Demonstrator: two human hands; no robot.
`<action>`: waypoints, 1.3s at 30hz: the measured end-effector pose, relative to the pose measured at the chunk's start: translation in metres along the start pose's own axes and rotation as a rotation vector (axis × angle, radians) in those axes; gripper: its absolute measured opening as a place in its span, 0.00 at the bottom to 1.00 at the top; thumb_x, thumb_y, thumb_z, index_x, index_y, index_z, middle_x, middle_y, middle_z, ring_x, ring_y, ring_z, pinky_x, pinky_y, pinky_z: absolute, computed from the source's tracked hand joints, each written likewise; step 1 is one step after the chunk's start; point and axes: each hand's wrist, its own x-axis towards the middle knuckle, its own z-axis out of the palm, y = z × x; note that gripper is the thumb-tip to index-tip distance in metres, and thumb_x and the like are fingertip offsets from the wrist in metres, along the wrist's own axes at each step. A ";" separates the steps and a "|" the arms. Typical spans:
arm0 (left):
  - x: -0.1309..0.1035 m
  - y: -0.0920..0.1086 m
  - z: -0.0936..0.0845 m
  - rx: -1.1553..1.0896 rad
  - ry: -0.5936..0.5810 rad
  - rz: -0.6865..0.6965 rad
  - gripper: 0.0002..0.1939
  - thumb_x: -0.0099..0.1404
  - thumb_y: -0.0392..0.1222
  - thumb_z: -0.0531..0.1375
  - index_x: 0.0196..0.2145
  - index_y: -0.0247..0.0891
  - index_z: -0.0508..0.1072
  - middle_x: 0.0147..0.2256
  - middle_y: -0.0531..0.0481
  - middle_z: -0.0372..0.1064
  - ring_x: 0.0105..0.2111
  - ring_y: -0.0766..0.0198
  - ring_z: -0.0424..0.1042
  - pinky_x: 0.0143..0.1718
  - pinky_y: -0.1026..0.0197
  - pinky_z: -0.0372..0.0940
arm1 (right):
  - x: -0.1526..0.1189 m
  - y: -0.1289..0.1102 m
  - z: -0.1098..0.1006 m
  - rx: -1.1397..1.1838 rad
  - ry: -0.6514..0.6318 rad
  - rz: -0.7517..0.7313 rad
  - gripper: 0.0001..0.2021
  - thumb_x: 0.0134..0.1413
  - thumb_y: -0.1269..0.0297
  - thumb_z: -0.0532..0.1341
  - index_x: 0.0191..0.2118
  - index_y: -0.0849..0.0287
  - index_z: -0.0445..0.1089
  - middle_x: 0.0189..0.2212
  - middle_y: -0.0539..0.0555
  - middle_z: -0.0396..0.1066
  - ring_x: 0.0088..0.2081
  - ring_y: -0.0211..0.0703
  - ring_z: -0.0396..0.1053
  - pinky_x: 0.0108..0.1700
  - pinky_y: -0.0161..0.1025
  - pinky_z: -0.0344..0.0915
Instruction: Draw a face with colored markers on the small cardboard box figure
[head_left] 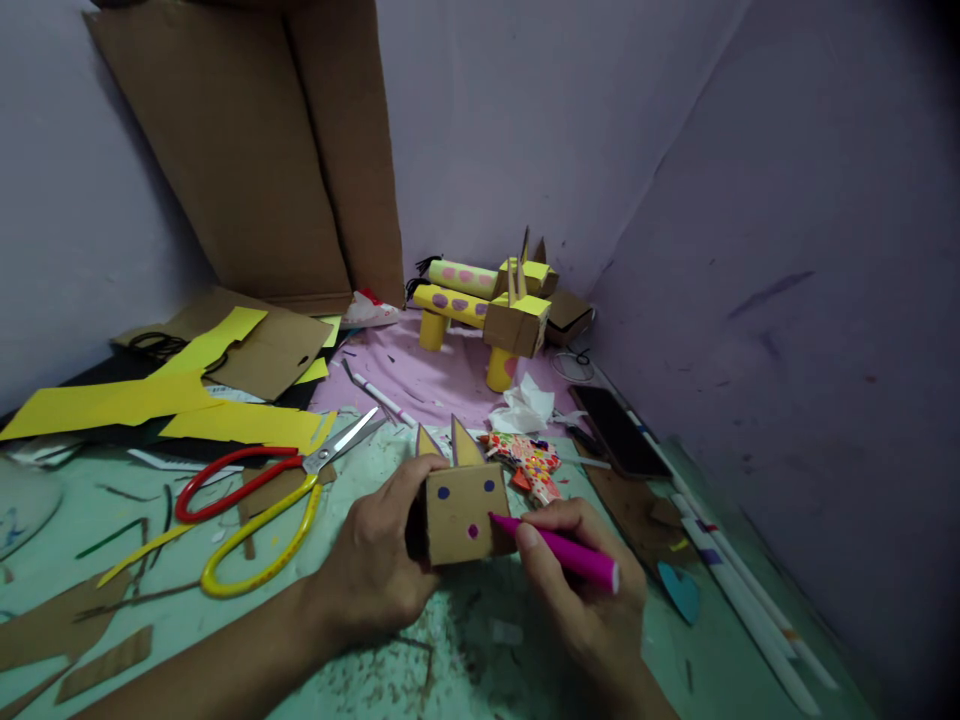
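Note:
My left hand (382, 550) grips a small cardboard box (457, 515) from its left side. Two pointed cardboard ears (465, 443) rise from the box's top. Two blue dots and one magenta dot mark its front face. A magenta marker (574, 556) is pinched in my right hand (589, 585), and its tip meets the face right of the magenta dot. Left of the box lie open scissors (300, 475) with one red and one yellow handle. Just behind my right hand is a floral-patterned piece (529, 462).
Two yellow cardboard animals (457, 303) stand at the back on pink cloth (442, 385). Yellow paper (112, 405) and cardboard sheets (277, 360) lie left, below a large box (247, 150). A phone (619, 430) and white sticks (742, 600) lie right.

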 end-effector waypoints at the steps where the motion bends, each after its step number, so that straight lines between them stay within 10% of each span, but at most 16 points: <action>1: 0.000 0.000 0.000 0.002 0.002 -0.002 0.32 0.54 0.36 0.62 0.55 0.46 0.58 0.46 0.47 0.71 0.43 0.53 0.76 0.41 0.52 0.73 | 0.000 0.000 0.000 0.000 0.003 -0.004 0.08 0.56 0.61 0.63 0.27 0.55 0.73 0.17 0.45 0.67 0.18 0.35 0.61 0.21 0.33 0.57; 39: 0.001 0.001 0.001 0.019 0.008 0.000 0.33 0.53 0.35 0.63 0.56 0.46 0.59 0.47 0.47 0.72 0.43 0.54 0.76 0.41 0.54 0.73 | -0.002 0.001 0.002 -0.016 0.009 -0.024 0.09 0.56 0.61 0.63 0.27 0.56 0.72 0.16 0.46 0.66 0.17 0.35 0.61 0.21 0.34 0.56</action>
